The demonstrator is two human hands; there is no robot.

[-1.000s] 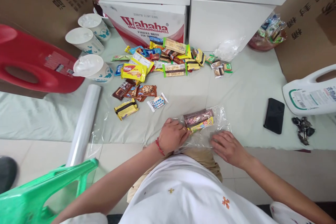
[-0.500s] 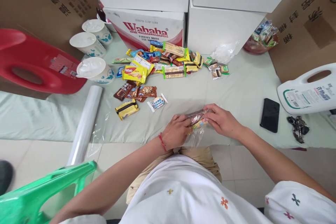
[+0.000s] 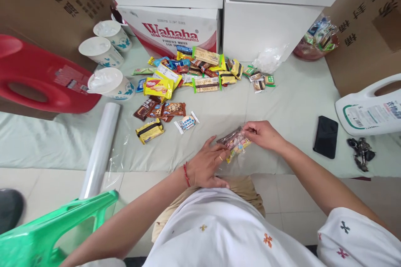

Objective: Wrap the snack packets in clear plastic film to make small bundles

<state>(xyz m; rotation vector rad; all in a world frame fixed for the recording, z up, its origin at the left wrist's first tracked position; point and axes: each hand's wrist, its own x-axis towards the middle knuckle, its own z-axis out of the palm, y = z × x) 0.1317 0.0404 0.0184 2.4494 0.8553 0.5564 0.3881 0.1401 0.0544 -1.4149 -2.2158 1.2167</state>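
Observation:
A small bundle of snack packets, dark brown and yellow, lies in clear plastic film at the table's front edge. My left hand is open, its fingers stretched out and the tips resting on the bundle's left end. At the right end my right hand is closed, thumb and fingertips pinching the clear film. Up and left of the bundle lies a small white-and-blue wrapped snack. A yellow packet with a dark band and brown cookie packets lie farther left.
Behind is a heap of wrapped snacks before a Wahaha carton. Paper cups, a film roll and a red jug stand or lie left. A phone, keys and white bottle are right.
My left hand has opened, its fingers and thumb spreading from a curled grip, and has shifted slightly down and left. My right hand still pinches at the bundle's right end. The view has shifted slightly.

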